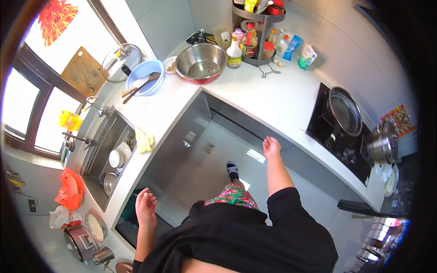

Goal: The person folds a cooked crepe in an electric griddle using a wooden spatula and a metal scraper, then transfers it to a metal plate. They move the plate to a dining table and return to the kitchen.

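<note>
White stone bench [273, 98] edge sits under my right hand [271, 146], fingers curled; left hand [145, 207] spread, empty; leaning could slip.

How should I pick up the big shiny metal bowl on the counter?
Grip the metal bowl by its thin rolled rim, one hand on each side, coming from the front edge of the white counter. It sits upright and open, wide and round, so the rim is probably the easiest part to pinch. Bottles stand close on its right and a blue bowl on its left, so the front looks clearest.
</note>
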Tool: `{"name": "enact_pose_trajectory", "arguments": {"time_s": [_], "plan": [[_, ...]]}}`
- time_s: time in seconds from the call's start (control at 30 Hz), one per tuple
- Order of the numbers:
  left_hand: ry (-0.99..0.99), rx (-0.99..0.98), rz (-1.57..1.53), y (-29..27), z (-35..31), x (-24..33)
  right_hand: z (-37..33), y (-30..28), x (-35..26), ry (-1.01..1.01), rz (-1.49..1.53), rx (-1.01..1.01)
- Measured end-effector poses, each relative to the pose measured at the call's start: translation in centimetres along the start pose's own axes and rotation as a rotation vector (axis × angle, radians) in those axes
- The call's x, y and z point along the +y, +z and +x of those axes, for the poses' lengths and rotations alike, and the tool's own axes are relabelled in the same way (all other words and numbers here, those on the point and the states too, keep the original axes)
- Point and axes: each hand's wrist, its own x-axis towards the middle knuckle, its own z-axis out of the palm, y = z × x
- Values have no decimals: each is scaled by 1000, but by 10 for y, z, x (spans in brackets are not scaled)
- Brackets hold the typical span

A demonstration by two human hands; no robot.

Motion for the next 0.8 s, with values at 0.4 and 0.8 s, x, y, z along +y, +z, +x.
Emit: {"name": "enact_pose_trajectory", "arguments": {"time_s": [0.4,0.8], "plan": [[-111,91,149,88,2,0,103,18,9,60,303,14],[-142,-77,304,85,52,-11,37,-32,64,170,-51,150]]}}
